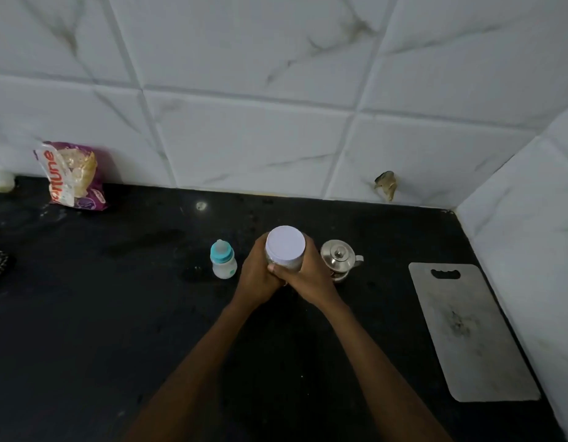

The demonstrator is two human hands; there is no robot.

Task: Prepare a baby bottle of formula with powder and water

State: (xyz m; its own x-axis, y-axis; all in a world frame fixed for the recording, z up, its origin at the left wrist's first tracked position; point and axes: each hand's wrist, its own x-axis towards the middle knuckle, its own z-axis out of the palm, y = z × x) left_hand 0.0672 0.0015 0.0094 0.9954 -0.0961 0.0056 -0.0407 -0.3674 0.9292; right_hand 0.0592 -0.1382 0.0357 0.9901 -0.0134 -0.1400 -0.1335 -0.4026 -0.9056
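At counter centre, white-lidded jar (285, 248) (presumably formula powder) is gripped by left hand (258, 275) and right hand (305, 272), both wrapped round it; base should be steadied while lid is twisted, baby bottle (223, 258) left, steel pot (338, 258) right.

The head camera (wide-angle, tile lines bowed) looks forward and down from close over the black counter (100, 314) toward the tiled wall (244, 138), centred on the left hand (256, 277) and right hand (309, 275) gripping the jar (285, 245).

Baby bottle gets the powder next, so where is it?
Head view: the baby bottle stands on the black counter, just left of the left hand gripping the white-lidded jar.
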